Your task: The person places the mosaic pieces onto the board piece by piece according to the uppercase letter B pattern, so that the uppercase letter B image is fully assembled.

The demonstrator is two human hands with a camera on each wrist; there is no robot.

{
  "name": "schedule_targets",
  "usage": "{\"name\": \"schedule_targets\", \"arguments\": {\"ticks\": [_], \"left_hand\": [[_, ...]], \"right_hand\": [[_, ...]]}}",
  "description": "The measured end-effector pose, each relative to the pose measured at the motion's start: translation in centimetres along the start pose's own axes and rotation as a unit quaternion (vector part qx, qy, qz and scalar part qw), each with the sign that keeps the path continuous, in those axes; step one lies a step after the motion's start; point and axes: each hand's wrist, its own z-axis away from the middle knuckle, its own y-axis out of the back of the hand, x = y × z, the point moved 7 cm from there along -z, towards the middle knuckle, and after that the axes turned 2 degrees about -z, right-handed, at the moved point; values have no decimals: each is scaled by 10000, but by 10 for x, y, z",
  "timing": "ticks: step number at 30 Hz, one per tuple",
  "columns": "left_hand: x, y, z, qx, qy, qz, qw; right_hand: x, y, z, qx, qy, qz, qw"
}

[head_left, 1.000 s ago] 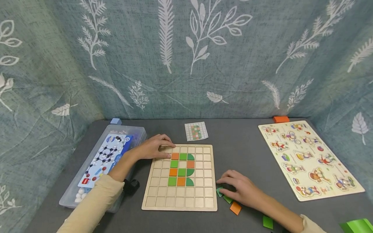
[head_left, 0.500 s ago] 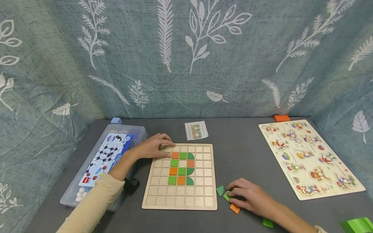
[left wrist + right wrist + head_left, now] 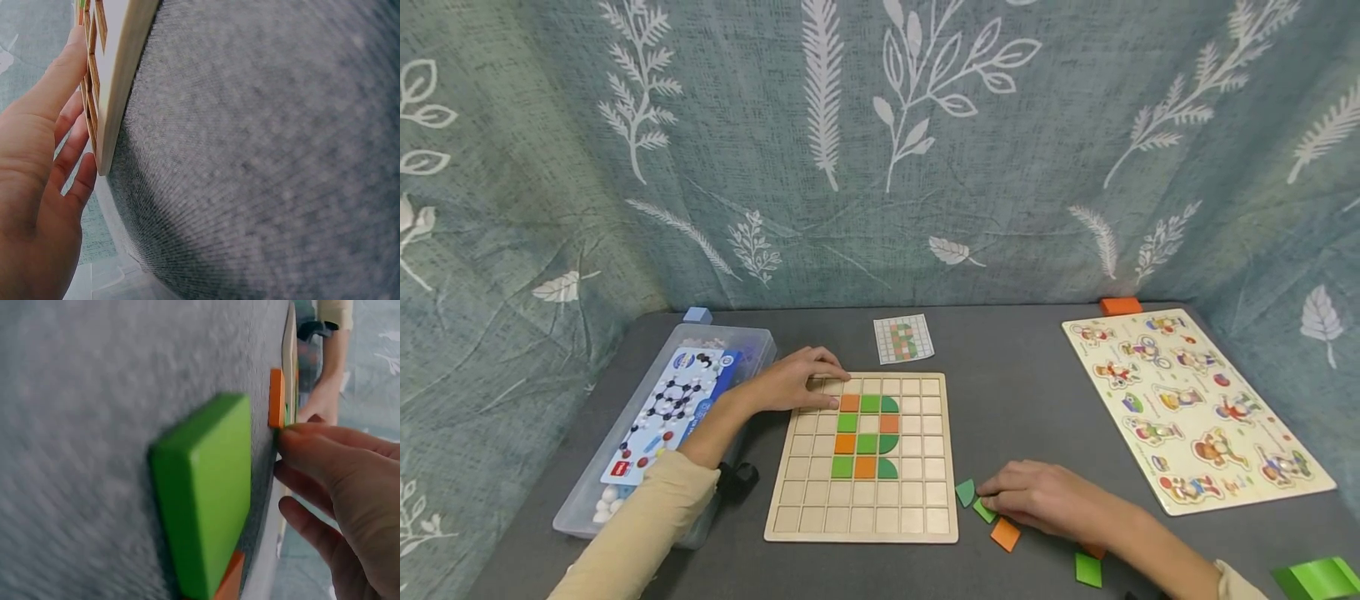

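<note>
While the left hand [image 3: 795,385] lies flat on the wooden board [image 3: 862,521], the right hand [image 3: 1041,497] fingertips pinch a green tile [image 3: 983,510].

**Wood, felt and plastic**

The grid board [image 3: 862,500] is pale unfinished wood, matt, with a smooth sawn edge [image 3: 122,81]. The tiles [image 3: 206,487] look painted, smooth with a faint sheen, in green and orange [image 3: 1005,534]. The table [image 3: 1022,392] is covered in grey felt-like cloth, rough and fuzzy up close. The backdrop [image 3: 880,150] is coarse woven cloth, printed with white leaves. The box [image 3: 576,500] is clear glossy plastic. The card [image 3: 903,339] is printed paper. The picture puzzle [image 3: 1195,408] is light wood, glossy printed.
</note>
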Motion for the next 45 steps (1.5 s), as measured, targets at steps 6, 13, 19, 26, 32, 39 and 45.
{"name": "schedule_targets", "arguments": {"ticks": [6,13,19,26,32,39,45], "left_hand": [[0,-2,-1,-8,47,14,10000],[0,-1,-1,-8,-11,59,10000],[0,0,-1,49,-82,68,9999],[0,1,-3,53,-94,24,9999],[0,1,-2,7,-56,44,10000],[-1,1,0,22,-33,28,10000],[-3,-2,-1,41,-100,15,9999]], "right_hand": [[4,-1,3,66,43,-322,9994],[8,1,-9,767,-496,-966,9911],[-4,-16,-38,976,-541,-853,9901],[-14,-31,-73,978,-509,-229,9936],[-15,-40,-91,835,-577,69,9948],[-17,-45,-99,827,-530,185,9950],[-18,-47,-100,697,-621,276,9953]]}}
